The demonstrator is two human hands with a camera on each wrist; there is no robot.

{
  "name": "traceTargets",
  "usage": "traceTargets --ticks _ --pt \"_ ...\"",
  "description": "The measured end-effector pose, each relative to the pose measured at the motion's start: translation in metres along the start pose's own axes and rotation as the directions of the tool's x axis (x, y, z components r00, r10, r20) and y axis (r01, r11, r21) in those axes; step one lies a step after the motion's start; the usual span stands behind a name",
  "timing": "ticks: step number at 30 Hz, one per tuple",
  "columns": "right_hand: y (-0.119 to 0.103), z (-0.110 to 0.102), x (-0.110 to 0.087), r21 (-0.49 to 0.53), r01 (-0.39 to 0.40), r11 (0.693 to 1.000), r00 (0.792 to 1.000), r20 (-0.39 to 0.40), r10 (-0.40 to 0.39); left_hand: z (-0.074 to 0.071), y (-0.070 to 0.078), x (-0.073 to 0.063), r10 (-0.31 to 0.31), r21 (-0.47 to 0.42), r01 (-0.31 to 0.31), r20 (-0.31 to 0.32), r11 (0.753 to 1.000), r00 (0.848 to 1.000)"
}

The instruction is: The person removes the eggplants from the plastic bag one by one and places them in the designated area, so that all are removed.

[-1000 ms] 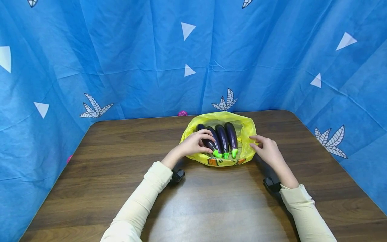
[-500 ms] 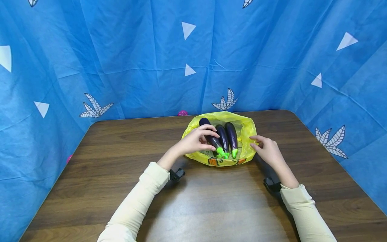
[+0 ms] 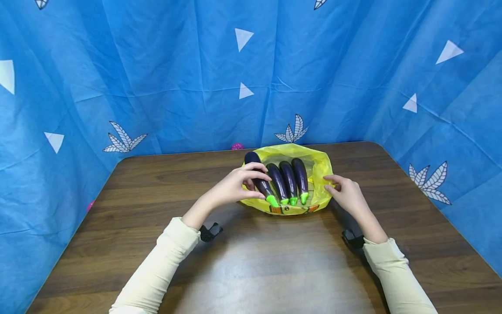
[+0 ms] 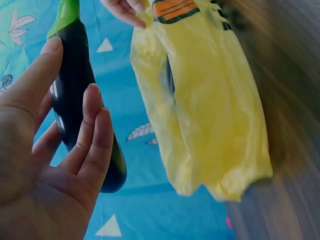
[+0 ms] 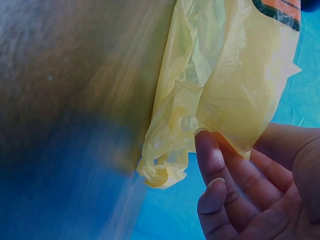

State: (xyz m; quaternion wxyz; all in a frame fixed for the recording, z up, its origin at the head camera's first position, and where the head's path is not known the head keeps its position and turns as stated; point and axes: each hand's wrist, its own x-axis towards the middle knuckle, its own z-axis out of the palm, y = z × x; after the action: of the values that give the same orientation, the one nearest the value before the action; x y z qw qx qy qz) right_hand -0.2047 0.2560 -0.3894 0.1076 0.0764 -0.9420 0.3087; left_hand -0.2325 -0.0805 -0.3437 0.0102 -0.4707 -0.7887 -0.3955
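Note:
My left hand (image 3: 233,187) grips a dark purple eggplant (image 4: 75,65) with a green stem end. In the head view this eggplant overlaps the left rim of a yellow plastic bag (image 3: 322,165). The left wrist view shows it raised beside the bag, between thumb and fingers. Three more eggplants (image 3: 300,172) lie side by side within the open bag, green ends toward me. At the bag's right edge, my right hand (image 3: 349,196) pinches the thin plastic (image 5: 240,85) between thumb and fingers.
The bag stands near the far edge of a brown wooden table (image 3: 129,209). Behind the table hangs a blue curtain (image 3: 176,78) with white triangles and leaf prints. Black wrist straps (image 3: 211,232) sit at both wrists.
My left hand has lifted the leftmost eggplant from among the others, first slightly right, then left to the bag's left rim. The right hand has stayed at the bag's right edge.

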Motion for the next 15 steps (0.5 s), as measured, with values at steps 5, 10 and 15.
traceTargets --ticks 5,10,15 --pt "0.000 0.000 0.000 0.002 0.000 1.000 1.000 0.005 0.000 -0.009 0.001 -0.019 0.000 0.015 0.001 -0.025 1.000 1.000" --pt "0.000 0.000 0.001 0.001 -0.004 1.000 1.000 0.006 0.004 -0.013 -0.005 -0.039 -0.046 -0.001 0.046 -0.027 0.999 0.999" --pt "0.000 -0.001 0.000 0.001 -0.009 1.000 1.000 0.013 0.009 -0.014 -0.014 -0.055 -0.086 -0.001 0.086 -0.031 0.996 0.996"
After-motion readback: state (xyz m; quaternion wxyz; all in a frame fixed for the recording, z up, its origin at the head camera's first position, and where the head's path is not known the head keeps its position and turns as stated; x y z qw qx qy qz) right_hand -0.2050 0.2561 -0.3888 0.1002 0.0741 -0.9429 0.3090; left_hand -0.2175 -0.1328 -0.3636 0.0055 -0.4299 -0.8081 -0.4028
